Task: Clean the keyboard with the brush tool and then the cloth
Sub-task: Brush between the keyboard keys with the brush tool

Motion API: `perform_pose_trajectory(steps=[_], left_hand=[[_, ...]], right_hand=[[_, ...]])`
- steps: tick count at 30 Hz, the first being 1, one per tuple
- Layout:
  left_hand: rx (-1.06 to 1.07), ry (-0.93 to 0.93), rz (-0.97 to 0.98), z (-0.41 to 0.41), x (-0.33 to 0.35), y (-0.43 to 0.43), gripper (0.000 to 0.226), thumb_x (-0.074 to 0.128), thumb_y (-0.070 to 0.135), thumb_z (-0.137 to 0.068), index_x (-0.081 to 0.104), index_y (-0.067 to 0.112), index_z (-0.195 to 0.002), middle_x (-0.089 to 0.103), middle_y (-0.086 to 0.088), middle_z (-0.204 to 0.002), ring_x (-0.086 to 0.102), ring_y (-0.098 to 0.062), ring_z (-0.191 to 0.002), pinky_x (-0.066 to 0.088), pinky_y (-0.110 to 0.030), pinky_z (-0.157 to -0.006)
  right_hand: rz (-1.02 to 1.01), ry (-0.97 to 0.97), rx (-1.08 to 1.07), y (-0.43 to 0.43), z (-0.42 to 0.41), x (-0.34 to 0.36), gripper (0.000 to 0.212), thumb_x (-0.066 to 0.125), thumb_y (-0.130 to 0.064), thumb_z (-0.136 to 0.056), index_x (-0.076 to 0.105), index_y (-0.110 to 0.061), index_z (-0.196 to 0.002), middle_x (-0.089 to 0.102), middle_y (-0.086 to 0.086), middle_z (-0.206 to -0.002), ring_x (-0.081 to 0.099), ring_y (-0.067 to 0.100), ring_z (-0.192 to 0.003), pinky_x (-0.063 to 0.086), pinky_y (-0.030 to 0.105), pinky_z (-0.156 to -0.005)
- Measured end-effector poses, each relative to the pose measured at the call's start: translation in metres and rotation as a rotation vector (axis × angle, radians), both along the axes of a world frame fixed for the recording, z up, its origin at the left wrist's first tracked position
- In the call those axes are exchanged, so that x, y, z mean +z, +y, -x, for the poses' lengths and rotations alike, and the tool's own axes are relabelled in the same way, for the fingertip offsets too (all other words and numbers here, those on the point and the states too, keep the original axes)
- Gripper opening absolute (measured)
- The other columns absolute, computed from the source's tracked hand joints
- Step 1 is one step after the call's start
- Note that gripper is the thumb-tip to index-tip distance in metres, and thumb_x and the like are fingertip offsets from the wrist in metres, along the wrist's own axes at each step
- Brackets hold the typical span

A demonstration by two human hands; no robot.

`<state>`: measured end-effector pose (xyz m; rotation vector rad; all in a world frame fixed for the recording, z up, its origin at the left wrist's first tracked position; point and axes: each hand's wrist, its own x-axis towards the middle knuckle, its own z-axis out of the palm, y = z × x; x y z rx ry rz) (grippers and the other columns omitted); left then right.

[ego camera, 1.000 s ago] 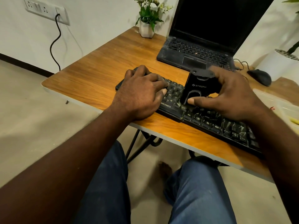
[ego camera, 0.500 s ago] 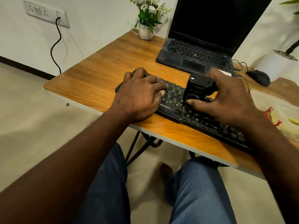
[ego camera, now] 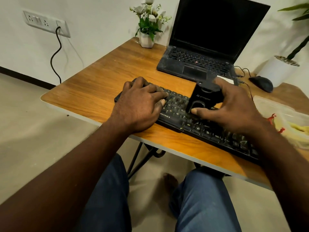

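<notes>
Brushing is judged ongoing: brush (ego camera: 203, 97) gripped by right hand (ego camera: 234, 113), keyboard (ego camera: 177, 106) pressed by left hand (ego camera: 138, 108) with relaxed fingers; wiping is left.

The left hand (ego camera: 138, 106) covered the left end of the keyboard (ego camera: 175, 113), so only the letters "BRONICS" of its brand showed. The brush tool (ego camera: 203, 96) was blurred (its logo unreadable), and its bristles could not be made out against the dark keys. The right hand (ego camera: 234, 113) hid the keys behind it. At the tabletop's (ego camera: 93, 91) right edge, a clear container (ego camera: 275, 106) was cut off by the frame, its yellow contents too blurred to tell.
</notes>
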<state>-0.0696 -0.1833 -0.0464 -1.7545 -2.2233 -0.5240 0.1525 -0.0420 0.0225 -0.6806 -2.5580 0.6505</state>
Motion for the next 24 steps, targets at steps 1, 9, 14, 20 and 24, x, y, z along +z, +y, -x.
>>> perform_pose_trajectory(steps=[1,9,14,20,24], left_hand=[[0.000,0.002,-0.004,0.000,0.000,0.001,0.051,0.028,0.050,-0.102,0.056,0.037,-0.143,0.059,0.014,-0.142,0.039,-0.020,-0.128,0.034,-0.047,-0.100],[-0.071,0.015,0.029,-0.023,0.008,0.009,0.052,0.028,0.047,-0.104,0.055,0.033,-0.146,0.059,0.011,-0.144,0.046,-0.016,-0.131,0.031,-0.045,-0.111],[-0.066,-0.006,0.060,-0.027,0.009,0.012,0.057,0.021,0.052,-0.104,0.051,0.032,-0.149,0.053,0.009,-0.152,0.043,-0.014,-0.142,0.023,-0.043,-0.118],[-0.053,0.004,0.064,-0.027,0.009,0.013,0.060,0.019,0.055,-0.103,0.052,0.032,-0.148,0.053,0.009,-0.152,0.045,-0.014,-0.140,0.025,-0.043,-0.117],[-0.058,0.000,0.067,-0.027,0.009,0.014,0.060,0.021,0.054,-0.104,0.054,0.031,-0.148,0.056,0.008,-0.150,0.049,-0.015,-0.138,0.027,-0.043,-0.116]], right_hand=[[0.014,-0.006,-0.030,0.008,-0.008,0.003,0.051,0.090,-0.030,-0.075,0.060,-0.026,-0.116,0.070,-0.013,-0.105,0.068,-0.003,-0.094,0.053,0.009,-0.070],[0.069,0.024,-0.073,0.040,0.031,0.012,0.058,0.090,-0.029,-0.074,0.061,-0.027,-0.124,0.068,-0.011,-0.112,0.065,0.005,-0.101,0.053,0.023,-0.081],[-0.016,0.043,-0.143,0.053,0.054,0.009,0.060,0.091,-0.029,-0.074,0.062,-0.025,-0.126,0.068,-0.008,-0.116,0.064,0.010,-0.102,0.050,0.020,-0.079],[0.012,0.003,-0.113,0.059,0.057,0.007,0.059,0.092,-0.032,-0.074,0.061,-0.027,-0.123,0.065,-0.012,-0.107,0.064,0.011,-0.100,0.048,0.020,-0.076],[0.055,-0.070,-0.150,0.072,0.036,0.009,0.066,0.090,-0.029,-0.076,0.059,-0.024,-0.134,0.067,-0.005,-0.118,0.064,0.017,-0.109,0.046,0.024,-0.079]])
